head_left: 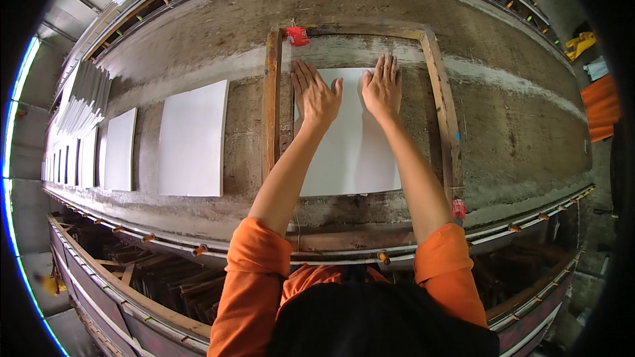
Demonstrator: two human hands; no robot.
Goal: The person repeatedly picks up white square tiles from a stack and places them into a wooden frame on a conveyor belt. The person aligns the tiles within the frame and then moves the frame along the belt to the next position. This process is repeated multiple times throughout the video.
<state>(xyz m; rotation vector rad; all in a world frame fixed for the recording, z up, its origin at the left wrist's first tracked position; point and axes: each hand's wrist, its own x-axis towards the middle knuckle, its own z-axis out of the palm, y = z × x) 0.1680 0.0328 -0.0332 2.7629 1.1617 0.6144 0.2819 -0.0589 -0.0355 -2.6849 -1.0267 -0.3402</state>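
My left hand (pixel 317 98) lies flat on the far left part of a white rectangular panel (pixel 334 158), its fingers stretched out past the panel's far left corner. At the far right corner rests my right hand (pixel 382 92), also flat, with fingers extended and thumb apart. Neither hand grips anything. Around the panel lies a wooden frame (pixel 272 106), its bars on the left, far and right sides plainly visible; my forearms cross its near side. A red tag or piece of tape (pixel 297 36) sits at the frame's far left corner, and another red piece (pixel 458 208) near its right end.
Left of the frame, a large white panel (pixel 193 139) heads a row of several more along the long stained table (pixel 516 125). White sheets (pixel 84 99) stand bunched at the far left. A pegged rail (pixel 200 250) edges the table. Wooden pieces (pixel 198 294) fill the rack below.
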